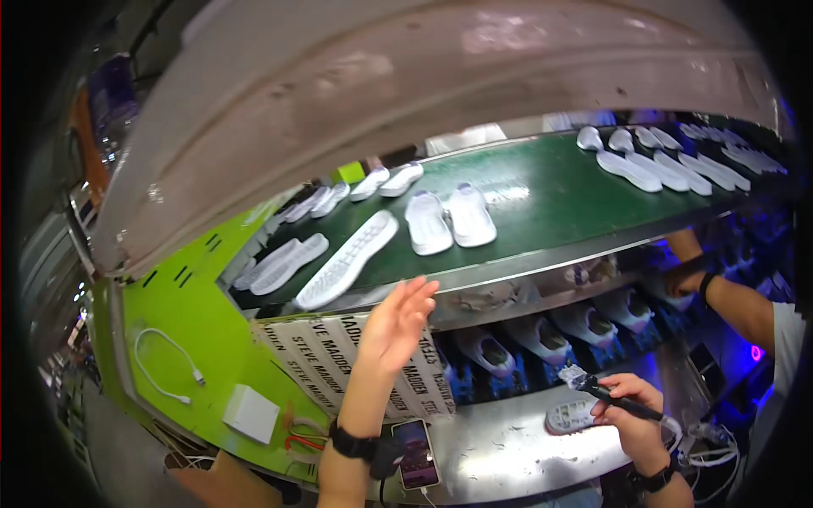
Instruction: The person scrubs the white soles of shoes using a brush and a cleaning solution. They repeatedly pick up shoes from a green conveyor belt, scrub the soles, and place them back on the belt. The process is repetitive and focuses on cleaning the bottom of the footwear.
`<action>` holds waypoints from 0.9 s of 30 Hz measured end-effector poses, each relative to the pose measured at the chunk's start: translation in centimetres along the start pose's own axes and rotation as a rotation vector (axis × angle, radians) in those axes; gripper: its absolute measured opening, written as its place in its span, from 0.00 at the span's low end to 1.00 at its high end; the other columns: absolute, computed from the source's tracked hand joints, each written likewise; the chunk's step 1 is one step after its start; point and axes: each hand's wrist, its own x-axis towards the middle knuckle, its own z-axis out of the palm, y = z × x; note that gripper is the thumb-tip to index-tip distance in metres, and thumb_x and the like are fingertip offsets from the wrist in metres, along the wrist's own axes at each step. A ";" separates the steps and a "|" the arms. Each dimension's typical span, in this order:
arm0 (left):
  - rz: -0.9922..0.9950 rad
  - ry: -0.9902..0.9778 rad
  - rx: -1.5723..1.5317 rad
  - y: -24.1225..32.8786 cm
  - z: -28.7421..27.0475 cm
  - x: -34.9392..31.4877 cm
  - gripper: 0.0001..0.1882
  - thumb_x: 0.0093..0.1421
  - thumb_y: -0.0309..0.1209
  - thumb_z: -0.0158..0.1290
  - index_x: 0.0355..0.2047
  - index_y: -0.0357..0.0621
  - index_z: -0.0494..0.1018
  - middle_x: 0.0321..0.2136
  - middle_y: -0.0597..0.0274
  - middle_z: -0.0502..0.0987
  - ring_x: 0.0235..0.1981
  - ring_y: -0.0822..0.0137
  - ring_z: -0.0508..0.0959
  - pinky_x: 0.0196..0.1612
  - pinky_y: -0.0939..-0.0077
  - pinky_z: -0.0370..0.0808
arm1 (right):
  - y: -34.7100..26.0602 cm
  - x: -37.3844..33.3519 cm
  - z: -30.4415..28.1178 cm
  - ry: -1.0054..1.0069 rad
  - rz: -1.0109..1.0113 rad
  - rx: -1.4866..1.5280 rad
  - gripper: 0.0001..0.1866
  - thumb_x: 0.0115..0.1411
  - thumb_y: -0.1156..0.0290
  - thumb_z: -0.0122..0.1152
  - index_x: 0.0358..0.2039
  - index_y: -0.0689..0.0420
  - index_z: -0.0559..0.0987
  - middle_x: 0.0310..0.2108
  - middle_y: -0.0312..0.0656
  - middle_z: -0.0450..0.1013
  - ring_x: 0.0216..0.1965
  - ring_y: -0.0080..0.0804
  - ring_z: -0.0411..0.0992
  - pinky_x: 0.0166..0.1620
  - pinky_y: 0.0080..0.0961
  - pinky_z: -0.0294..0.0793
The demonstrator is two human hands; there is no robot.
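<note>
My left hand [396, 326] is raised at the near edge of the green conveyor belt [546, 190]. Its fingers are stretched out with nothing in them, close to a long white shoe sole [347, 261] lying tilted on the belt. My right hand [637, 411], lower right, grips a brush [600, 389] with a dark handle; its bristle end is coated white. Just under the brush, beside my right fingers, is a pale sole [569, 416] with a patterned face; whether those fingers also hold it, I cannot tell. Two white soles [471, 216] lie side by side further along the belt.
Shoe uppers [542, 339] line a shelf below the belt. A phone [415, 455] lies on the metal worktop [517, 466]. On the green table at left are a white box [251, 413] and a cable [161, 334]. A co-worker's arm [741, 305] reaches in from the right.
</note>
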 end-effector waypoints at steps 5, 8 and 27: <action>0.718 0.944 2.348 2.9 0.2 14.6 0.36 0.55 0.55 0.52 0.43 0.26 0.69 0.34 0.40 0.77 0.38 0.45 0.78 0.46 0.52 0.73 | 1.6 -1.1 1.4 0.083 0.180 0.043 0.15 0.47 0.90 0.55 0.36 0.65 0.73 0.42 0.57 0.72 0.31 0.41 0.77 0.33 0.33 0.80; 0.142 0.672 1.976 10.9 -2.5 18.0 0.26 0.54 0.37 0.56 0.46 0.29 0.67 0.39 0.43 0.75 0.36 0.52 0.79 0.34 0.62 0.78 | 2.0 -2.4 0.3 0.104 0.141 0.033 0.16 0.44 0.87 0.57 0.37 0.65 0.72 0.39 0.60 0.74 0.26 0.41 0.76 0.30 0.32 0.78; -0.282 0.201 -0.604 -26.2 -13.5 -12.1 0.29 0.67 0.46 0.34 0.60 0.38 0.60 0.53 0.46 0.69 0.51 0.46 0.72 0.55 0.51 0.70 | 8.0 -5.3 4.0 -0.409 0.171 -0.359 0.14 0.58 0.74 0.60 0.45 0.62 0.78 0.43 0.47 0.76 0.45 0.31 0.75 0.50 0.25 0.72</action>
